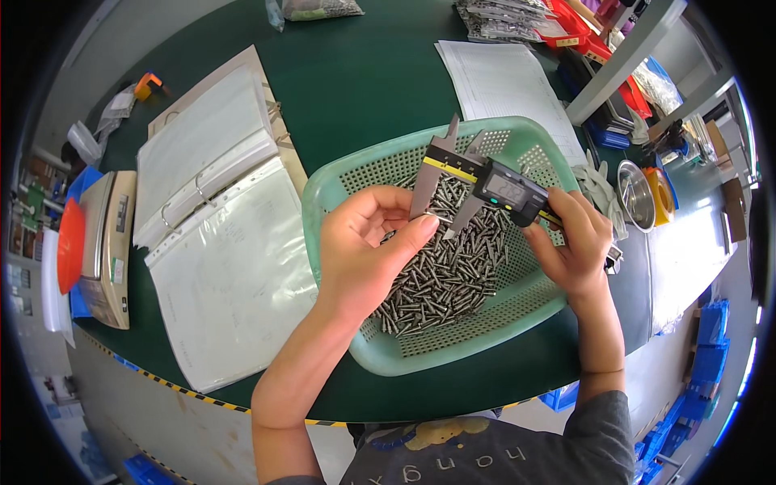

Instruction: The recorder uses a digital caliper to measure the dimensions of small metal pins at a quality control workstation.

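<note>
A green plastic basket [485, 337] with perforated walls stands in front of me. Many small metal pins [444, 279] are heaped inside it. My right hand [575, 242] grips the body of a digital caliper [505, 190], held above the basket with its jaws apart. Beside the caliper's left jaw, my left hand [368, 250] is closed with thumb and fingers pinched on one small metal pin [441, 218], whose tip points into the gap between the jaws. Most of that pin is hidden by my fingers.
An open ring binder [234, 267] with plastic sleeves lies left of the basket, next to a weighing scale [111, 250]. Paper sheets [509, 81], bagged parts [501, 16] and red trays [570, 28] are at the back right. Gloves [596, 190] and a metal bowl [636, 194] sit at right.
</note>
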Demonstrator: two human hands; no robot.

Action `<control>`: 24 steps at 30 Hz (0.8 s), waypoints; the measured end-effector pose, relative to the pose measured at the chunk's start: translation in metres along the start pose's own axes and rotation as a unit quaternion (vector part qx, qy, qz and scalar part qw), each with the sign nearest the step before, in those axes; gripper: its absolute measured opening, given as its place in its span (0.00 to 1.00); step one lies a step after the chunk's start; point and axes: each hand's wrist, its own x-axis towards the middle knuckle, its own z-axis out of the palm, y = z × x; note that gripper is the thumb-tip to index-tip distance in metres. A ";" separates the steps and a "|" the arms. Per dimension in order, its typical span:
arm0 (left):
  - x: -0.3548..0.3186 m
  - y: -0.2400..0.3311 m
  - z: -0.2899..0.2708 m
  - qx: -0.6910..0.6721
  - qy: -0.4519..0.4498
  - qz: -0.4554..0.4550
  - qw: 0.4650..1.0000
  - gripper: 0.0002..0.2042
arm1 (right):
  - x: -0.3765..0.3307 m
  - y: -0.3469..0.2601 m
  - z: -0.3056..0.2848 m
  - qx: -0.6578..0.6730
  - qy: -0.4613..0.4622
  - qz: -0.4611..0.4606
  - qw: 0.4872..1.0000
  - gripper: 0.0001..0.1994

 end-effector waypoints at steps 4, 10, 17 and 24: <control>0.000 0.000 0.000 0.008 -0.005 -0.001 1.000 0.10 | -0.001 0.000 -0.001 -0.001 -0.004 0.011 1.000 0.16; -0.003 0.000 0.000 -0.005 -0.009 -0.038 0.999 0.09 | -0.005 0.003 0.001 0.000 0.002 0.016 1.000 0.16; 0.000 -0.002 0.003 -0.009 -0.026 -0.055 0.998 0.09 | -0.006 0.005 0.000 -0.010 -0.018 0.015 1.000 0.18; 0.008 -0.008 0.004 0.007 -0.020 -0.053 0.998 0.08 | -0.010 0.010 0.004 -0.065 -0.023 0.023 0.997 0.22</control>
